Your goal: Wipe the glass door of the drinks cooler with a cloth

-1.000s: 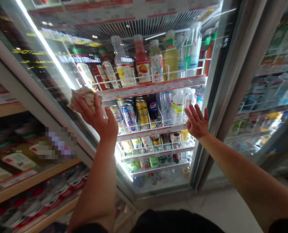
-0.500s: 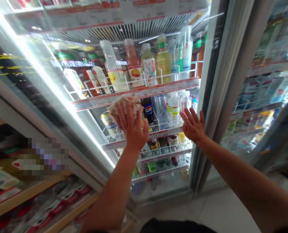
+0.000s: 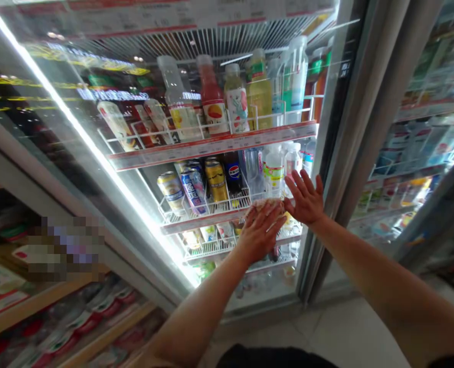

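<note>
My left hand (image 3: pixel 260 232) presses a crumpled pale cloth (image 3: pixel 258 204) flat against the glass door (image 3: pixel 196 204) of a drinks fridge. Its fingers lie over the cloth, and only the cloth's upper edge shows. Close to its right, my right hand (image 3: pixel 306 200) rests on the glass near the door's right frame, fingers spread, holding nothing. Behind the glass, left of the cloth, stand a gold can (image 3: pixel 216 181) and a blue can (image 3: pixel 193 189).
Bottles, among them a red drink bottle (image 3: pixel 213 97), stand on a wire shelf higher up. A grey metal door frame (image 3: pixel 359 128) runs down the right, with another fridge beyond it. Wooden shelving (image 3: pixel 66 289) with packaged goods is at the lower left. Pale floor tiles (image 3: pixel 337 327) show below.
My left hand has slid the cloth right and down across the glass, towards my right hand, uncovering the cans. My right hand has stayed in place.
</note>
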`<state>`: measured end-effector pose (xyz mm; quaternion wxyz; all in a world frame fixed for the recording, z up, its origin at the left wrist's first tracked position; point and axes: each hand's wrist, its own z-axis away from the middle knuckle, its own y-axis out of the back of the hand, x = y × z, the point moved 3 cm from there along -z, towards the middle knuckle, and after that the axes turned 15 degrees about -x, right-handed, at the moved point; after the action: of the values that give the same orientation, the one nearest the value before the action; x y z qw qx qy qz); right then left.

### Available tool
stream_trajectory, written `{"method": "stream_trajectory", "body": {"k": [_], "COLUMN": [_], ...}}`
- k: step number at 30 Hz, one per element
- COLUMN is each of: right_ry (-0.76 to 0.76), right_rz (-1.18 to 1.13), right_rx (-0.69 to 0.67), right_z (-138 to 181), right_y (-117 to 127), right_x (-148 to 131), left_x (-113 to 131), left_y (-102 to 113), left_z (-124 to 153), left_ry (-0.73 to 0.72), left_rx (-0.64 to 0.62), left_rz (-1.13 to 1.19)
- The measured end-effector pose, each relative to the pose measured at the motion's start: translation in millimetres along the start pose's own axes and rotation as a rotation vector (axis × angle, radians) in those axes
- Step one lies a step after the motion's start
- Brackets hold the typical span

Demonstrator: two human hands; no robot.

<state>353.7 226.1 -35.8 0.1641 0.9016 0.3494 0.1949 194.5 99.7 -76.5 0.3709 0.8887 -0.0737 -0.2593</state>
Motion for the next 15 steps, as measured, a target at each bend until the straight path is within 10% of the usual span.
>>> {"method": "stream_trajectory", "body": {"k": [15], "right_ry": [0.091], "right_rz": [-0.029], "right_rx": [-0.007], "right_z": [1.8], "right_y": [5.4], "right_x": [1.7], "left_x": [-22.7], "left_y": [17.1], "left_z": [-2.4], "left_ry": [-0.014], "left_rx": [0.069], "left_rz": [-0.01]}}
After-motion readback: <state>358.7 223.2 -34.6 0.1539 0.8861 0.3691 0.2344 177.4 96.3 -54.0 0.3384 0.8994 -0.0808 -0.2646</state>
